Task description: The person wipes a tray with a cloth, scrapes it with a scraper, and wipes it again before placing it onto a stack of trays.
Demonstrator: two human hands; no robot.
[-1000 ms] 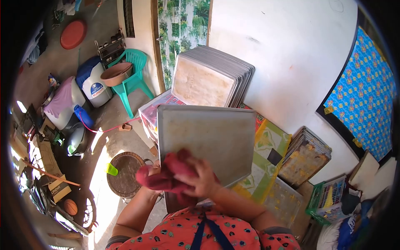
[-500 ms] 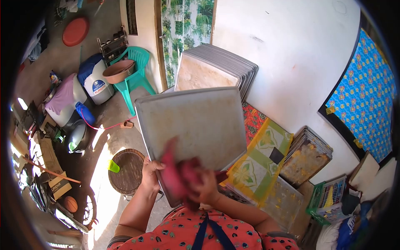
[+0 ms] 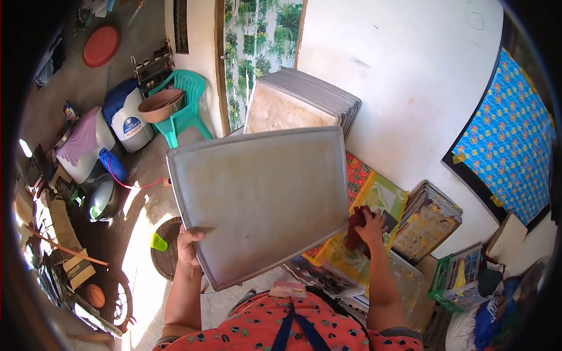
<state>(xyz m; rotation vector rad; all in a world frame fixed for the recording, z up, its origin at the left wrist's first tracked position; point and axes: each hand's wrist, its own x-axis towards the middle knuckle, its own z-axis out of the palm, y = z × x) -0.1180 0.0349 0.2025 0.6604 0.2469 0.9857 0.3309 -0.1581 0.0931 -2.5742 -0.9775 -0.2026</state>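
Note:
A large grey metal baking tray (image 3: 263, 199) is held up tilted in front of me. My left hand (image 3: 188, 245) grips its lower left edge, with the thumb over the rim. Off the tray's right side, my right hand (image 3: 370, 227) is on a crumpled dark red cloth (image 3: 355, 228), above the yellow and green patterned cover (image 3: 335, 248). Some of its fingers stick out past the cloth, and the palm side is hidden.
Behind the tray leans a thick stack of similar trays (image 3: 293, 105). More stained trays (image 3: 427, 225) lean against the wall at right, beside a green crate (image 3: 445, 286). To the left stand a round wooden stool (image 3: 167, 257) with a green cup (image 3: 158, 242) and a green chair (image 3: 190, 111).
My right hand has taken the dark red cloth off the tray's surface and over to the right, above the patterned cover. The tray has shifted slightly left and turned, still in my left hand.

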